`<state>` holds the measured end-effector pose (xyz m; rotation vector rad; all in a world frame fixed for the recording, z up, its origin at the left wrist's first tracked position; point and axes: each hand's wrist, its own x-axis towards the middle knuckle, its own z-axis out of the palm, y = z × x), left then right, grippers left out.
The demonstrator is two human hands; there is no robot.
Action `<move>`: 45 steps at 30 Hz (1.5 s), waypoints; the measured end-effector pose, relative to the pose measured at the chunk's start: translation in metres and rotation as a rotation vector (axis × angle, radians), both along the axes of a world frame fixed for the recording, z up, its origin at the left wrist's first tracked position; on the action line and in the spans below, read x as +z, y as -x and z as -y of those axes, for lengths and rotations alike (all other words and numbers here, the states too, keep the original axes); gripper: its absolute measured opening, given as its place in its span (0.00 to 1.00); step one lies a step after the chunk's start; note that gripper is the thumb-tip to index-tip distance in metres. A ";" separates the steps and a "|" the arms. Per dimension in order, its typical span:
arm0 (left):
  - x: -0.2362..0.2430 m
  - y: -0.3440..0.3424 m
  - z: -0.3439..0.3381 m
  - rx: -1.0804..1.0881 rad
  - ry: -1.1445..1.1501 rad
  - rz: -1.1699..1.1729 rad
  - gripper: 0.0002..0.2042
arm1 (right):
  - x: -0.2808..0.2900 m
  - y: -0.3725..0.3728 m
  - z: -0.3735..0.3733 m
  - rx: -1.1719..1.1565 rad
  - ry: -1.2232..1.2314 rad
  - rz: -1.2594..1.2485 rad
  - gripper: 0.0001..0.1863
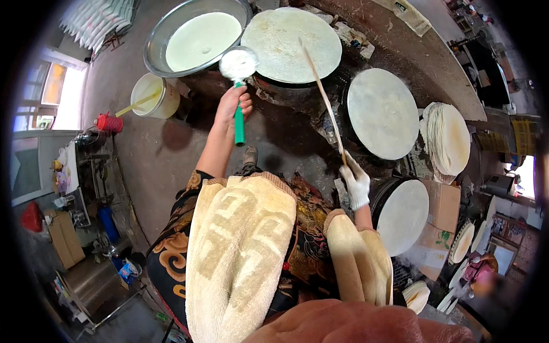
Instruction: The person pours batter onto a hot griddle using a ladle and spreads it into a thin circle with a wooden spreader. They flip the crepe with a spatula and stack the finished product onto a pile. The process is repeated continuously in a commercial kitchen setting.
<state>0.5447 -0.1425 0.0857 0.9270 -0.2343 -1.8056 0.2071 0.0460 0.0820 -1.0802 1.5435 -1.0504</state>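
My bare left hand (231,105) is closed round the green handle of a ladle (239,130), whose bowl is coated with white batter. The ladle hangs between a wide metal basin (154,46) of pale batter (203,41) and a round griddle. A thin, pale sheet (291,43) covers that griddle. My right hand, in a white glove (357,186), grips a long thin wooden stick (325,100). Its far tip reaches over the sheet; whether it touches cannot be made out. To the right sit a second round griddle (383,114) and a third (403,217), both with pale tops.
A stack of thin flatbreads (449,140) lies beyond the second griddle, near a cardboard box (440,208). Left of the basin's underside stands a white bucket (170,103) with a yellow stick in it. A curved counter edge (452,74) bounds the far right. Another person (483,274) is at lower right.
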 end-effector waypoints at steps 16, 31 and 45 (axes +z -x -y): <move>-0.044 -0.151 -0.068 -0.015 -0.081 0.099 0.09 | -0.076 -0.296 0.179 0.827 -0.219 0.157 0.22; -0.149 -0.180 -0.156 0.482 -0.272 -0.010 0.05 | -0.340 -0.228 0.356 -0.261 -0.938 -0.048 0.21; -0.165 -0.181 -0.160 0.532 -0.294 0.068 0.15 | -0.404 -0.215 0.389 -0.780 -0.869 0.076 0.14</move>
